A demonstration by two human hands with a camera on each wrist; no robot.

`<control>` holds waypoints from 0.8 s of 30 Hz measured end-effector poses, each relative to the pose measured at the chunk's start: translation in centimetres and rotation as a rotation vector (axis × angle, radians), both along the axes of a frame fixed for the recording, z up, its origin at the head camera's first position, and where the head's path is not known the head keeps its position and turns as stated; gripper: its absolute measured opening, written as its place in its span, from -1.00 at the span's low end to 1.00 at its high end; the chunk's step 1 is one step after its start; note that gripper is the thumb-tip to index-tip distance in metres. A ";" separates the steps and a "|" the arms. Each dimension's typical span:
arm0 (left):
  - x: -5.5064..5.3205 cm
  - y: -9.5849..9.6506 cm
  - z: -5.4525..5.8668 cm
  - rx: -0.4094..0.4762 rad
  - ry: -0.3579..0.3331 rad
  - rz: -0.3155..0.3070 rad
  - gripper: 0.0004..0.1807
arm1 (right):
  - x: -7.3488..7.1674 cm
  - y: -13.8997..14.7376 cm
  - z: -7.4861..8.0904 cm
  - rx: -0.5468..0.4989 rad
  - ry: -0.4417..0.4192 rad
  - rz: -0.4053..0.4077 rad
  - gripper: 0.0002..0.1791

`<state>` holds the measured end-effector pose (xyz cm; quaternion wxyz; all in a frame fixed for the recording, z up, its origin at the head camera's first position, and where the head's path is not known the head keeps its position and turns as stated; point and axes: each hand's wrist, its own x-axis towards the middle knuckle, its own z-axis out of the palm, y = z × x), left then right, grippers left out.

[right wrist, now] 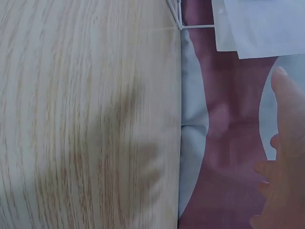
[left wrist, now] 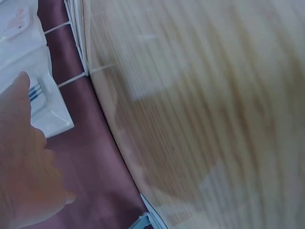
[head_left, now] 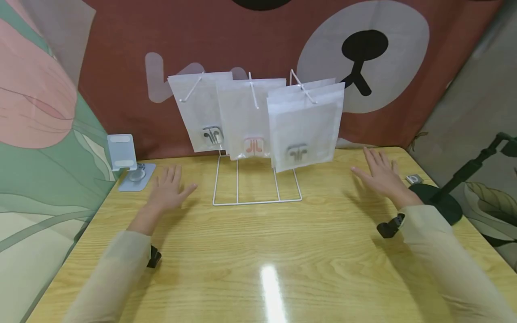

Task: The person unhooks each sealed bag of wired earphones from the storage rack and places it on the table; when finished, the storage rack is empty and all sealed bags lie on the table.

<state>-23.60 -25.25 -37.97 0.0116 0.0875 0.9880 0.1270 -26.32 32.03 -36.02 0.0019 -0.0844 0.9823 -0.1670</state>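
Note:
My left hand (head_left: pixel 166 190) is spread out above the left part of the table and holds nothing. At the right, my right hand (head_left: pixel 379 174) hovers with straight fingers, also holding nothing. Between them stands a white wire rack (head_left: pixel 257 203) with three hooks. White pouches hang from it: a left pouch (head_left: pixel 198 105) and a middle pouch (head_left: pixel 252 112), with several layered pouches (head_left: pixel 307 125) on the right hook. Earphones show through the lower part of each front pouch; the middle pair (head_left: pixel 254 146) looks pink, the others dark. Neither hand touches the rack.
A pale blue phone stand (head_left: pixel 122 152) is at the table's back left. To the right, a dark lamp base (head_left: pixel 448 206) sits near a small silver square object (head_left: pixel 414 179). A brown printed cloth (head_left: pixel 202 36) hangs behind the wooden table (head_left: pixel 226 260).

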 end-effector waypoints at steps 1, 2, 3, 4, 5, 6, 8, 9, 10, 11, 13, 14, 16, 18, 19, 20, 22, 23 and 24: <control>0.0 0.2 0.0 0.007 0.002 -0.011 -0.01 | 0.0 0.0 0.0 -0.008 0.001 0.001 -0.03; 0.0 0.4 0.0 0.013 0.005 -0.022 -0.01 | 0.0 0.0 0.1 -0.017 0.006 0.003 -0.03; 0.0 0.6 -0.1 0.019 0.007 -0.034 -0.02 | 0.0 -0.1 0.1 -0.026 0.012 0.005 -0.03; 0.0 0.8 -0.1 0.024 0.009 -0.044 -0.03 | 0.0 -0.1 0.1 -0.036 0.020 0.008 -0.04; 0.0 1.0 -0.1 0.028 0.010 -0.053 -0.03 | 0.0 -0.2 0.2 -0.047 0.031 0.014 -0.05; 0.0 1.1 -0.1 0.030 0.013 -0.061 -0.04 | -0.1 -0.3 0.3 -0.061 0.043 0.021 -0.06; 0.0 1.5 -0.2 0.036 0.016 -0.076 -0.05 | -0.1 -0.5 0.5 -0.106 0.061 0.038 -0.09; -0.1 1.6 -0.2 0.035 0.016 -0.083 -0.05 | -0.2 -0.6 0.6 -0.130 0.068 0.047 -0.10; -0.2 1.8 -0.3 0.033 0.016 -0.089 -0.06 | -0.2 -0.7 0.7 -0.155 0.074 0.055 -0.10; -0.3 2.0 -0.4 0.028 0.017 -0.096 -0.05 | -0.2 -0.9 0.9 -0.179 0.079 0.062 -0.11; -0.5 2.3 -0.7 0.024 0.020 -0.112 -0.04 | -0.3 -1.3 1.1 -0.224 0.074 0.063 -0.11; -0.6 2.4 -0.8 0.023 0.027 -0.123 -0.05 | -0.3 -1.5 1.3 -0.240 0.076 0.063 -0.11; -0.8 2.8 -1.1 0.023 0.031 -0.144 -0.05 | -0.3 -1.9 1.5 -0.274 0.083 0.067 -0.13; -0.8 3.1 -1.4 0.031 0.025 -0.162 -0.07 | -0.3 -2.3 1.7 -0.308 0.086 0.070 -0.14; -0.8 3.4 -1.4 0.040 0.019 -0.171 -0.09 | -0.3 -2.5 1.8 -0.331 0.086 0.072 -0.15; -0.7 3.6 -1.5 0.046 0.013 -0.182 -0.11 | -0.4 -2.7 1.8 -0.350 0.093 0.077 -0.17; -0.6 4.0 -1.5 0.062 -0.007 -0.202 -0.14 | -0.5 -3.1 1.9 -0.396 0.090 0.076 -0.18; -0.5 4.1 -1.6 0.073 -0.016 -0.214 -0.15 | -0.5 -3.3 1.9 -0.420 0.088 0.072 -0.19; -0.5 4.3 -1.6 0.080 -0.023 -0.228 -0.16 | -0.6 -3.5 1.9 -0.443 0.088 0.067 -0.18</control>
